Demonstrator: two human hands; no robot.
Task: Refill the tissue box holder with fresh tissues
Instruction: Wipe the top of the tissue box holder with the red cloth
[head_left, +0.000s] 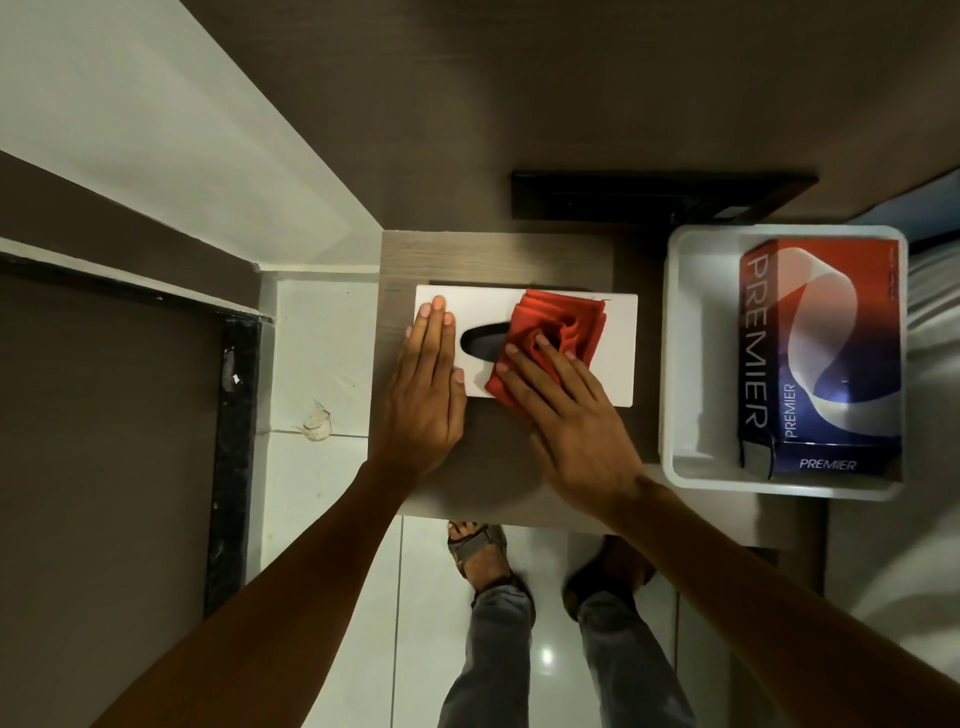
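Note:
A white tissue box holder (618, 332) with a dark oval slot (480, 343) lies flat on a small wooden table (498, 260). My left hand (426, 389) rests flat on the holder's left end, fingers straight and together. My right hand (566, 410) presses a crumpled red cloth (550, 322) onto the holder's top, covering the right part of the slot. A red, white and blue Premier tissue box (821, 353) lies in a white tray (685, 364) to the right.
A dark flat object (649, 195) lies at the back against the brown wall. White tiled floor (322, 364) drops away left of the table. My sandalled feet (480, 551) stand below the table's front edge. A pale surface lies at the far right.

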